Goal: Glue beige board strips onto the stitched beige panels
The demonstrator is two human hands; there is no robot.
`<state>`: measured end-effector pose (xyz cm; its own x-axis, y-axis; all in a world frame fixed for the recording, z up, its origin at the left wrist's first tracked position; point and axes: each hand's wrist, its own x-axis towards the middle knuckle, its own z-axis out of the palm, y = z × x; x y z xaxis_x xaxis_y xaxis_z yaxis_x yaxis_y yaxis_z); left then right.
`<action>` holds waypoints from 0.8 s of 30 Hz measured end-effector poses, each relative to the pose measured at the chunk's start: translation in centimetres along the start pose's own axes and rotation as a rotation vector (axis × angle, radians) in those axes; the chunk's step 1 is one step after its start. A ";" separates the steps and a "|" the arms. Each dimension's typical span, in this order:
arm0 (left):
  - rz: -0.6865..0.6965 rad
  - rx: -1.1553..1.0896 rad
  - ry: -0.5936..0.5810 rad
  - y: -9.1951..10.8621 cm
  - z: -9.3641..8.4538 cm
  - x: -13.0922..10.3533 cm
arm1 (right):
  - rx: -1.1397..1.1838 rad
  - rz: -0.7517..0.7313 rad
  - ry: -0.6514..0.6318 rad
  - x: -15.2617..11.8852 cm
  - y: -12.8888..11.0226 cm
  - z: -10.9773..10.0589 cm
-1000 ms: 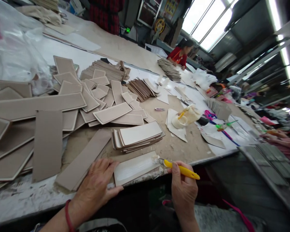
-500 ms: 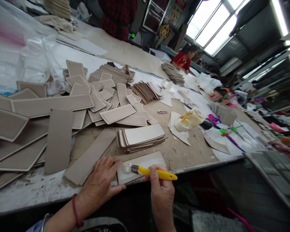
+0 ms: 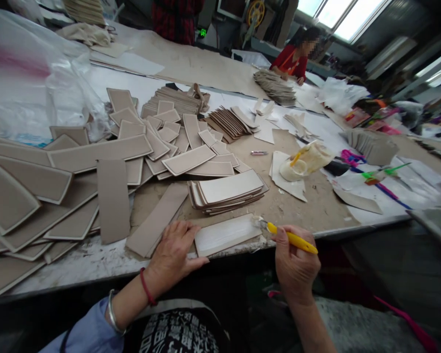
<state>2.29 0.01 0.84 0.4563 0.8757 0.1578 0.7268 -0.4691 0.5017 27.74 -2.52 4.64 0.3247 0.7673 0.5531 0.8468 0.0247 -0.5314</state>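
My right hand (image 3: 297, 262) is closed round a yellow-handled brush (image 3: 296, 240), its bristles at the right end of a rectangular panel (image 3: 226, 235). White wet-looking coating covers much of that panel, which lies at the table's front edge. My left hand (image 3: 174, 250) rests at the panel's left end, fingers spread, thumb along its lower corner. Just behind lies a stack of similar pieces (image 3: 230, 189), pale sides up. Under and beside my left fingers is a brown strip (image 3: 156, 220).
Many bordered brown panels (image 3: 99, 154) are heaped at the left. A glue-smeared container (image 3: 305, 162) sits on a scrap at the right, near a small cutter (image 3: 259, 153). Beyond, a person in red (image 3: 290, 59) leans over the table. Plastic bags lie around.
The brush has moved from the panel's left end to its right end, and the white coating now spreads along the panel. The camera view has shifted, placing the table items differently.
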 end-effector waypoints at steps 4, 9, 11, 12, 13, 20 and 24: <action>-0.008 0.022 -0.027 0.3 -0.3 0.1 | -0.025 -0.166 -0.063 -1.9 -1.7 -0.3; -0.006 0.021 -0.034 0.5 -0.4 0.1 | 0.119 -0.415 -0.290 -6.0 -5.7 0.1; -0.002 0.023 -0.035 0.6 -0.5 0.1 | 0.213 -0.397 -0.311 -6.5 -6.5 0.0; 0.001 0.024 -0.036 0.6 -0.5 0.0 | 0.232 -0.376 -0.287 -6.4 -6.7 0.0; 0.004 0.023 -0.037 0.6 -0.5 0.0 | 0.233 -0.353 -0.250 -6.2 -6.8 0.1; 0.015 0.018 -0.032 0.4 -0.3 0.0 | 0.338 -0.435 -0.405 -5.3 -7.3 1.1; 0.010 0.013 -0.032 0.3 -0.3 0.0 | 0.247 -0.510 -0.390 -4.4 -4.8 0.5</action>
<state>2.41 -0.08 1.23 0.4799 0.8668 0.1354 0.7283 -0.4796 0.4893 22.06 -5.69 4.46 -0.3036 0.7942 0.5264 0.7175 0.5540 -0.4221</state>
